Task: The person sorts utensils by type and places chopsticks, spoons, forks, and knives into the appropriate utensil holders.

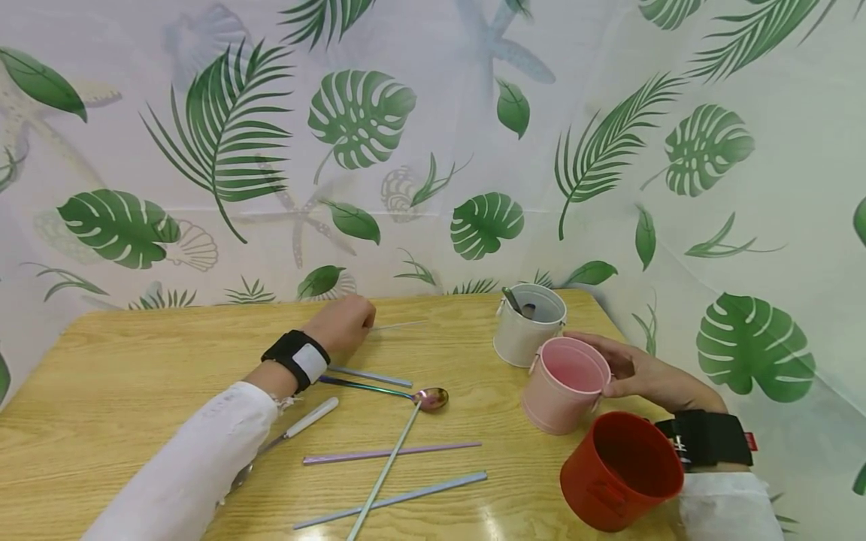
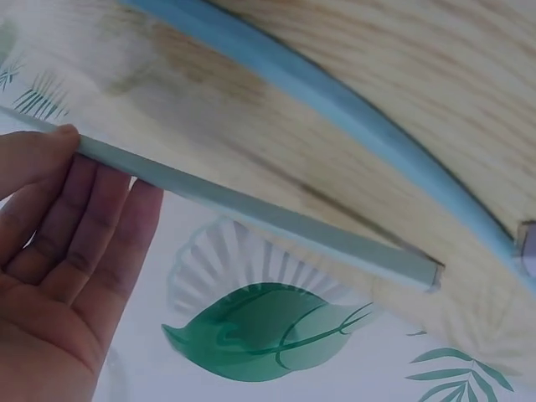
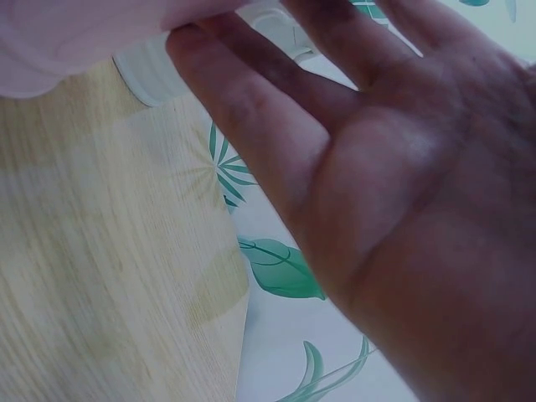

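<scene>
At the back of the table, my left hand [image 1: 341,324] pinches a pale green chopstick [image 2: 268,216] between thumb and fingers. The left wrist view shows its square end close to the tabletop. On the right side, my right hand [image 1: 652,379] holds the pink bucket [image 1: 556,404], thumb at its near side and fingers behind it. In the right wrist view, only the lower part of the pink bucket [image 3: 75,42] shows above the fingertips. Behind it stands a white bucket [image 1: 517,342] with dark-handled cutlery inside. A red bucket [image 1: 587,481] sits nearest me.
On the wooden table [image 1: 135,376] lie a rainbow-coloured spoon [image 1: 431,399], a white-handled utensil [image 1: 311,418] partly under my left sleeve, a purple chopstick [image 1: 433,448], a blue chopstick [image 1: 433,490], another blue chopstick [image 1: 375,377] and a green chopstick [image 1: 389,466]. A leaf-patterned cloth [image 1: 419,150] hangs behind.
</scene>
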Tool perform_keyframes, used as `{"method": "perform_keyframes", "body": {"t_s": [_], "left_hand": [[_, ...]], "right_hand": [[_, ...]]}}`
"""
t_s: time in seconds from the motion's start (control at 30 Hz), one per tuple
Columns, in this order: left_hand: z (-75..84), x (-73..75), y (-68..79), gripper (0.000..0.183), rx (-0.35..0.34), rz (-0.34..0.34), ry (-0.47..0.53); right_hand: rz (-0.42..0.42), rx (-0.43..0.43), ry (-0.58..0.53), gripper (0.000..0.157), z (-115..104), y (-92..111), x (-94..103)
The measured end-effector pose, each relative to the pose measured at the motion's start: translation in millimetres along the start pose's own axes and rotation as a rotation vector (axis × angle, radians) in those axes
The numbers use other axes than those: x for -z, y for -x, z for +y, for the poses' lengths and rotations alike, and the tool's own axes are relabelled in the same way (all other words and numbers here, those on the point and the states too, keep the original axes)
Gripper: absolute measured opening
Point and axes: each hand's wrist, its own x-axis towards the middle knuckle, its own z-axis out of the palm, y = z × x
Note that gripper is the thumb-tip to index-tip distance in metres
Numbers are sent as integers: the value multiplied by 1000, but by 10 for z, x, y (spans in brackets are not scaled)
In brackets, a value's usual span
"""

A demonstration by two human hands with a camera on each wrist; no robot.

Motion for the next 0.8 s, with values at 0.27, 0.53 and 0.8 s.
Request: {"method": "perform_keyframes", "body": {"t_s": [0.27,0.53,0.8], "left_hand": [[63,159,-36,10,-69,126,56],[361,458,64,6,-180,406,243],[804,809,185,12,-374,627,428]], "right_hand": [[3,0,-1,81,-12,2,-6],[15,-23,-8,82,-45,16,-32],[20,-20,6,81,-24,11,-19]]}}
